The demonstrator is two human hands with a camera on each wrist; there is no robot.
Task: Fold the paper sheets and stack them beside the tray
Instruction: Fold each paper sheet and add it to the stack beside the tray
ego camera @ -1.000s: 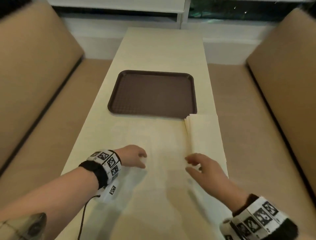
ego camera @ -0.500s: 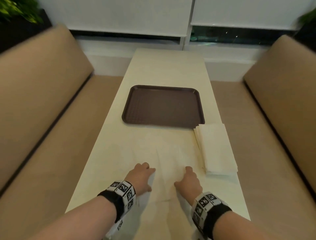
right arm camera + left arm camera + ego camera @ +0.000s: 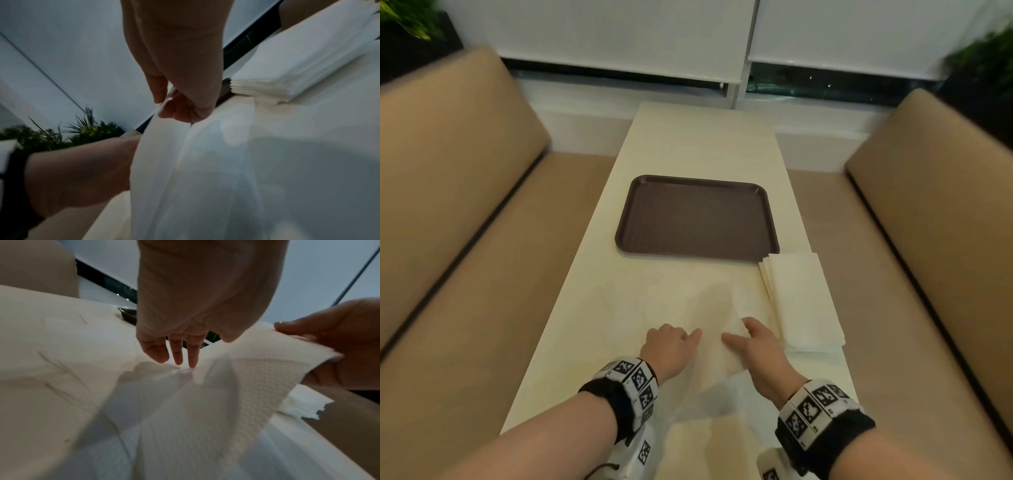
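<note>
1. A loose paper sheet (image 3: 717, 329) lies on the surface (image 3: 702, 147) in front of the person, near side of the brown tray (image 3: 697, 219). A stack of folded sheets (image 3: 804, 301) sits just beside the tray's near right corner.
2. The right hand (image 3: 760, 349) has its grip pinched on the sheet's right edge between thumb and fingers, and that edge is raised off the surface, as the right wrist view shows.
3. The left hand (image 3: 671, 346) has a released grip: its straight fingertips (image 3: 192, 360) press down on the sheet near its middle.
4. Judged from this, the step in hand is the fold itself, with the lifted half to be carried over the pinned line.
5. To do it well, the left fingertips should hold the sheet flat so it does not slide, while the right hand brings its edge squarely onto the opposite edge.
6. The paper looks thin and embossed, so a light pull is wise; a hard tug could tear or crumple it.
7. Pressing along the crease before lifting should help it lie flat on the stack.
</note>
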